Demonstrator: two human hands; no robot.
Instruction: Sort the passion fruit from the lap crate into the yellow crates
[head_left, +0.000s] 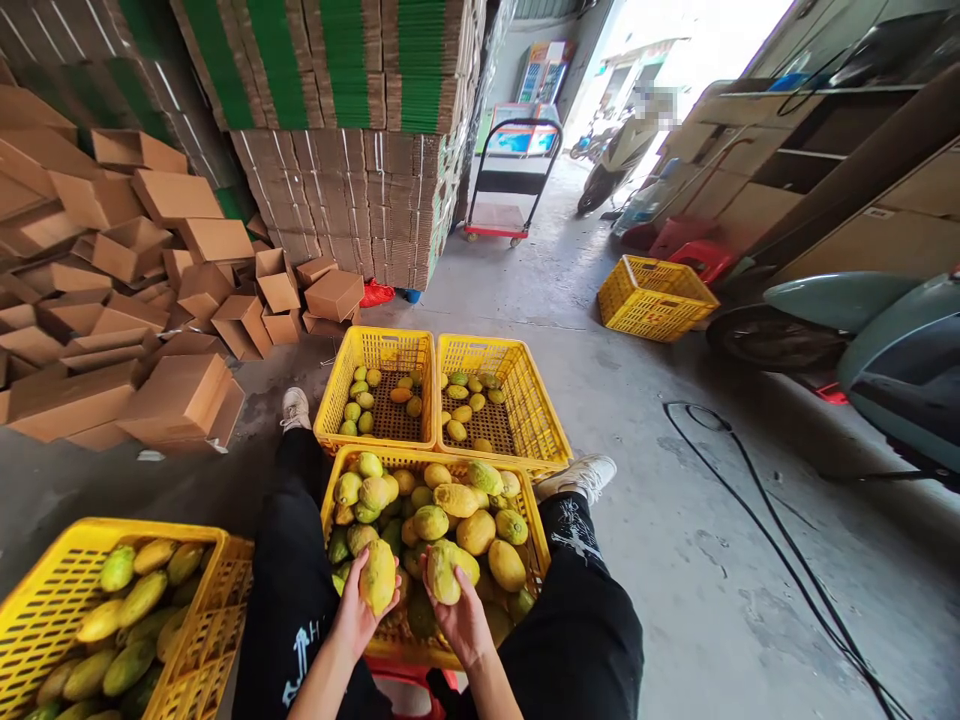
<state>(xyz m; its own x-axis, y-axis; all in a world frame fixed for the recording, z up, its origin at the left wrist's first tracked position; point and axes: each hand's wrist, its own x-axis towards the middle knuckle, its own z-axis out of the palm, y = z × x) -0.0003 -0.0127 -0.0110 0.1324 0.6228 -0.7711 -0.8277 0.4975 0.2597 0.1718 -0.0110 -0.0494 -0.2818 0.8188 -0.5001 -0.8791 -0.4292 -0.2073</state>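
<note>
Left hand (357,614) is gripping one yellow-green papaya (378,577), right hand (465,627) gripping a second papaya (443,573), both hovering over the loaded yellow plastic crate (538,532) between the legs (292,540).

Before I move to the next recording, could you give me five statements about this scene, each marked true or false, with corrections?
1. The left hand holds a fruit. True.
2. The right hand is empty. False: it holds another fruit.
3. The crate below both hands holds many fruits. True.
4. The two back crates are empty. False: the left back crate and right back crate hold fruit.
5. A hand cart stands beyond them. True.
</note>
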